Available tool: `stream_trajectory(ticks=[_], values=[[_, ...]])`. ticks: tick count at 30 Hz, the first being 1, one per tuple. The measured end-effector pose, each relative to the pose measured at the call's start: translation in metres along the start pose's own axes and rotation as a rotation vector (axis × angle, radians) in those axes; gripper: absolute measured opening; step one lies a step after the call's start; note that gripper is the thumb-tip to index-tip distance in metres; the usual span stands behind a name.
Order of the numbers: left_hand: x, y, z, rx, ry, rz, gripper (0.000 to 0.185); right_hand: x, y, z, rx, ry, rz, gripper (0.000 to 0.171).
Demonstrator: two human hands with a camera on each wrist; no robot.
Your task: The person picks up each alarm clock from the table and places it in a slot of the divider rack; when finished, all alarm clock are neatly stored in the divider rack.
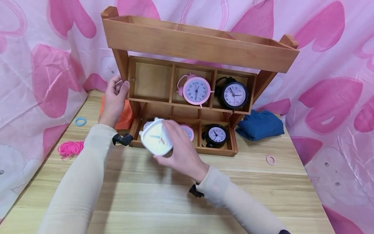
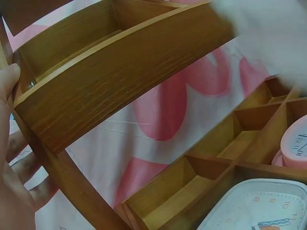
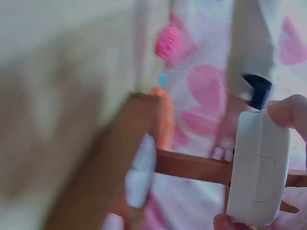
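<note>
My right hand (image 1: 181, 151) grips a white, square alarm clock (image 1: 156, 138) with small ears, in front of the bottom tier of a wooden shelf (image 1: 198, 44). In the right wrist view the clock's plain white side (image 3: 259, 167) sits between thumb and fingers. My left hand (image 1: 115, 100) holds the shelf's left upright; the left wrist view has the thumb in front and fingers behind. The middle tier holds a pink alarm clock (image 1: 196, 91) and a black alarm clock (image 1: 233, 94). Below stand another white clock (image 2: 264, 206), a partly hidden pink clock (image 1: 188, 131) and a black clock (image 1: 216, 134).
An orange cloth bundle (image 1: 124, 117) lies left of the shelf, a dark blue one (image 1: 261, 125) right. A blue ring (image 1: 80, 121) and pink yarn (image 1: 70, 149) are on the left tabletop, a pink ring (image 1: 270, 160) on the right. Heart-patterned curtain (image 1: 330, 107) surrounds the table.
</note>
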State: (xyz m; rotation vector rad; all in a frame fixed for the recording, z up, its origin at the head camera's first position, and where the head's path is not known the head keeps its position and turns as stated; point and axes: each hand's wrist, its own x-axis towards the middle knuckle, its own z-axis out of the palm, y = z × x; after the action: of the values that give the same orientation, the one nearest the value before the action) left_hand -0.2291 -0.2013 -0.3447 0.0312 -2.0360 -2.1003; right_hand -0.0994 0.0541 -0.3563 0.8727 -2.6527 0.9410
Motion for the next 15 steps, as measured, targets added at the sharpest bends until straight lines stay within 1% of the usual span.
stream_trajectory(ticks=[5,8,11,15], values=[[0.001,-0.001,0.000,0.009,0.002,0.008,0.043,0.032,-0.010,-0.024,-0.024,0.084,-0.034,0.100],[0.001,-0.001,0.001,-0.010,0.008,0.013,0.041,0.056,-0.014,-0.035,-0.060,0.120,-0.076,0.098],[0.001,-0.001,0.001,-0.042,0.009,0.035,0.039,0.080,-0.015,-0.044,-0.125,0.151,-0.109,0.097],[0.000,-0.001,0.002,-0.059,-0.002,0.057,0.040,0.106,-0.014,-0.047,-0.220,0.178,-0.128,0.091]])
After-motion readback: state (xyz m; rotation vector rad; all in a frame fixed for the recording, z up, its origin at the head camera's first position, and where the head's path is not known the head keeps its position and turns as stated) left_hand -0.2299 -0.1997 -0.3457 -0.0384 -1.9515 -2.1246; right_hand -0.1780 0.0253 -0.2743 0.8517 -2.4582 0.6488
